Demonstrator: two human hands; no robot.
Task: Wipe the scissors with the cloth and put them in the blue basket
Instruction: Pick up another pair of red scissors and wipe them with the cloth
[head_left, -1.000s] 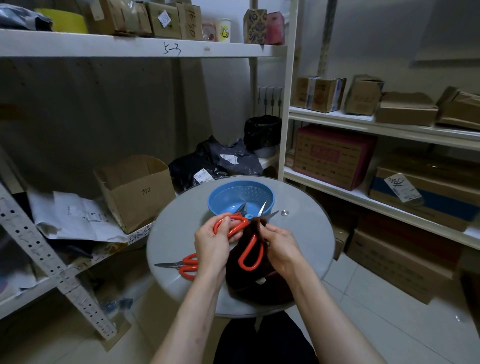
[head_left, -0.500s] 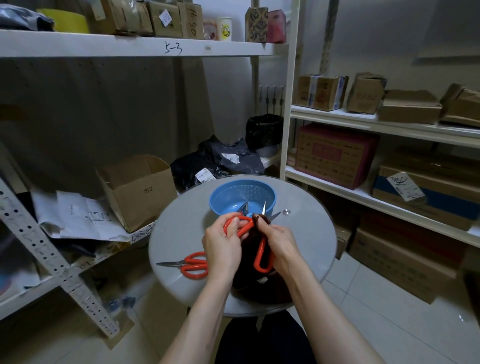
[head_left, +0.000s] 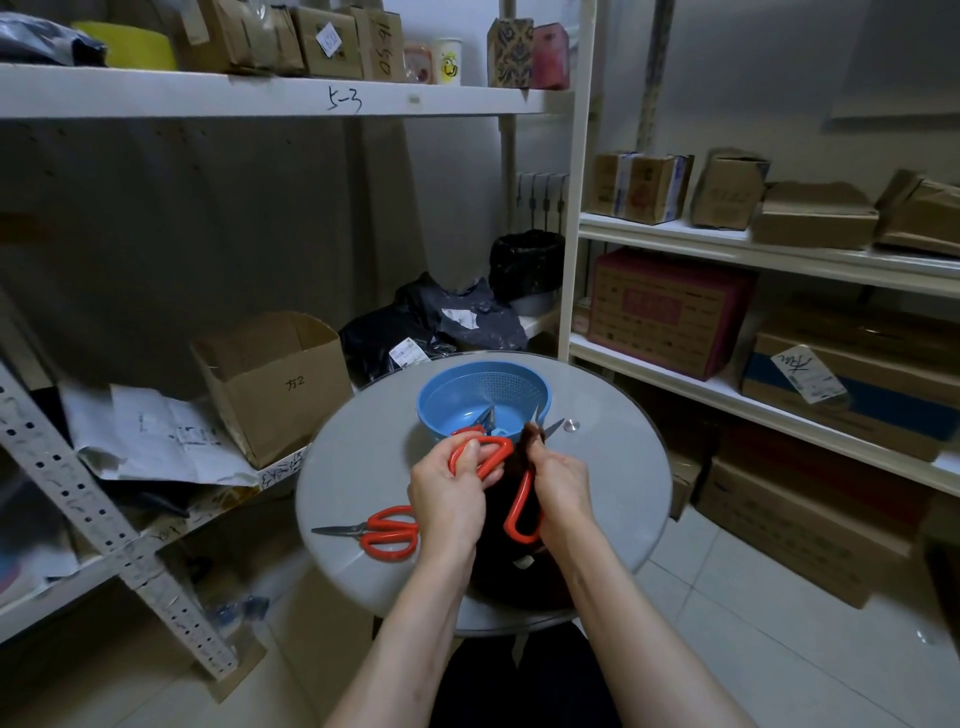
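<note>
The left hand is closed around one red handle of the open scissors. The right hand pinches a dark cloth around the blades, and a shiny tip pokes out past the fingers. The scissors are up off the table, just in front of the blue basket, which sits at the back of the round table. The rest of the cloth lies on the table between the arms. Another pair of red scissors lies flat on the table, left of the left hand
</note>
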